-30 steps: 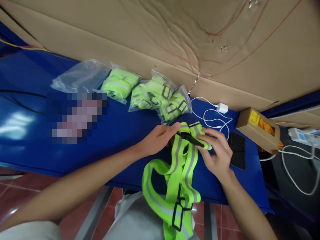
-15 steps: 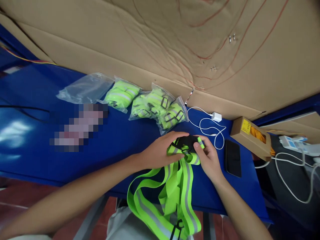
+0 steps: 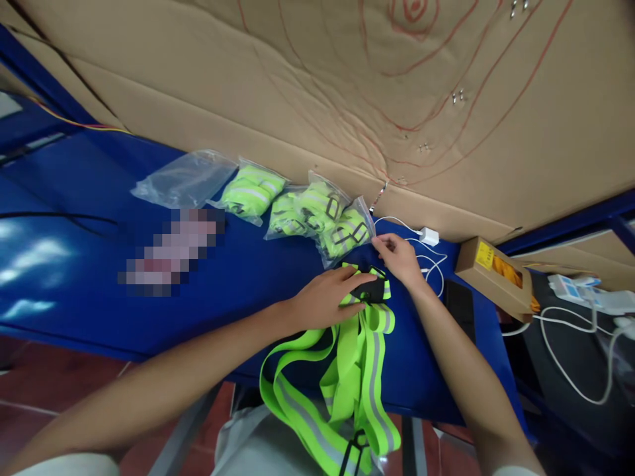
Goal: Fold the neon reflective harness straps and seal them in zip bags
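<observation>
A neon yellow-green reflective strap harness (image 3: pixel 376 377) with a grey stripe hangs in loops from the blue table edge over my lap. My left hand (image 3: pixel 330 294) grips its upper end, the thumb below and the fingers over a black plastic piece (image 3: pixel 370 291). A black buckle (image 3: pixel 353 453) sits low on the hanging loops. My right hand (image 3: pixel 401 259) is off the strap, up and to its right. Its thumb and forefinger are pinched at the corner of a clear bag (image 3: pixel 347 233) holding a rolled strap; whether they grip the bag cannot be made out.
More bagged straps (image 3: pixel 253 192) and a flat clear bag (image 3: pixel 186 178) lie along the cardboard wall (image 3: pixel 208 112). To the right are a white charger (image 3: pixel 429 236) with its cable, a black phone (image 3: pixel 460 307) and a cardboard box (image 3: pixel 496 277). A pixelated patch covers something at left.
My right hand has let go of the strap's upper end and moved up to the bag corner. My left hand stays on the strap. The view has shifted slightly.
</observation>
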The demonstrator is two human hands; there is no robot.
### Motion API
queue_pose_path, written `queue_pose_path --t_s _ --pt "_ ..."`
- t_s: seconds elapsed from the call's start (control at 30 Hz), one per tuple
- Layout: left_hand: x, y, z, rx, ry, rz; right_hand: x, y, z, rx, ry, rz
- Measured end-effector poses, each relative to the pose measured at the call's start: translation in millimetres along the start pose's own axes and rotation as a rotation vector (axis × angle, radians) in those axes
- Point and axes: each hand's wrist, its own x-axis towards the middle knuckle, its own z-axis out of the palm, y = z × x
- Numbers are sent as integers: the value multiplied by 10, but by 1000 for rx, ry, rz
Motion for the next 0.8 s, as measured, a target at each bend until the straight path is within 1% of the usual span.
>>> queue_pose_path --t_s 0.07,0.17,0.27,0.33,0.43,0.47,0.53,0.57,0.6,0.63,0.7,0.77,0.8 --pt "-8 3 -7 4 2 -1 96 25 40 -3 -2 4" --pt "-19 26 -16 12 24 -22 124 85 48 -10 -9 18" --pt "-23 53 -29 10 56 -66 91 86 -28 -52 -30 30" --pt "-23 63 -41 -16 82 -84 31 -7 -129 -110 -9 1" --pt "-25 65 -65 -41 134 -92 -184 -277 -302 -200 55 -110" --pt "-27 66 -77 -48 155 -94 -294 -375 -346 -219 28 -169" --pt "-30 71 -106 -95 212 -112 -544 -530 -389 -261 -189 -338" --pt "-31 77 -124 -144 247 -123 -668 -576 -383 -283 -268 -393" --pt "-30 83 -144 -208 281 -132 -781 -597 -363 -309 -307 -432" --pt "-28 91 -164 -280 312 -140 -875 -596 -331 -320 -314 -449" --pt "-18 103 -205 -406 343 -163 -1000 -542 -262 -290 -237 -438" --pt "-6 109 -242 -460 317 -204 -1050 -461 -214 -192 -151 -392" --pt "-2 111 -256 -456 288 -230 -1058 -425 -204 -134 -130 -362"
